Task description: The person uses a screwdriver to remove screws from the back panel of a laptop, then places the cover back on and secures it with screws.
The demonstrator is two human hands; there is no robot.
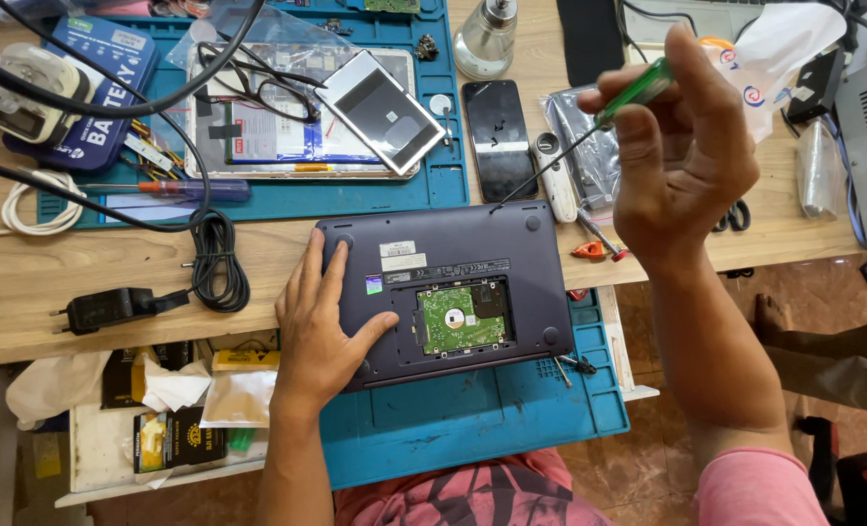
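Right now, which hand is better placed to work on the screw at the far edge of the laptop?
The right hand. It already holds the green-handled screwdriver, with its tip at the laptop's far edge. The left hand lies flat on the laptop base, holding no tool.

Pretty open over the laptop [453,282] lid side. Blocked behind by phone [498,136], bottle [485,39], cables [214,258] left.

Pale wooden workbench [24,282], teal work mat [433,190] on it, reddish-brown mottled floor [648,468] below right, even bright light.
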